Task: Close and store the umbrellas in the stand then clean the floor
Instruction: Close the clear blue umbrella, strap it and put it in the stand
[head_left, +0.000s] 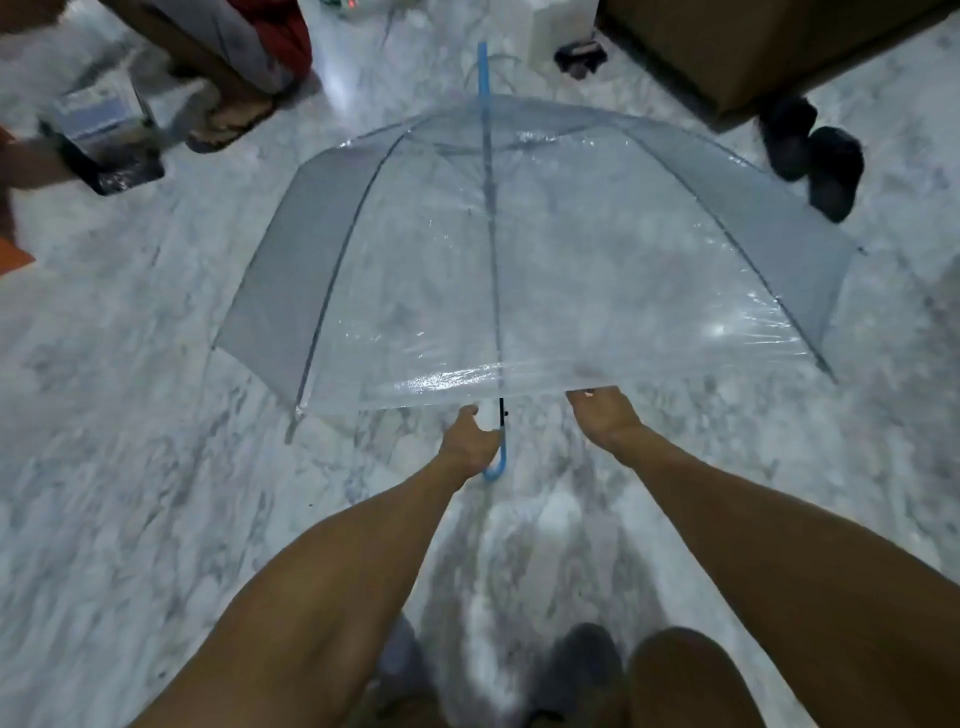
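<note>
A clear plastic umbrella (519, 260) with a blue tip and a blue hooked handle (496, 462) is fully open, held low over the grey-and-white marble floor (130, 467) with its canopy spread away from the person. The left hand (467, 441) is clamped around the shaft just above the blue hook, below the canopy's near edge. The right hand (605, 415) reaches forward to the near rim of the canopy; its fingertips go under the plastic, so it cannot be told whether it grips anything or lies open there.

The step in hand appears to be the closing of this umbrella, the first part of the task. No umbrella stand can be made out in this view, and the floor cleaning has not yet begun. A second umbrella, if there is one, does not show clearly.

The next move likely calls for the right hand to find the runner on the shaft under the canopy, release its catch and draw it down toward the handle while the left hand keeps the shaft steady. The canopy is wide and light, so it may swing as the ribs fold. Dark shoes (810, 150) and a sandalled foot (228, 124) stand near the canopy's far edge, so the folding wants room.
</note>
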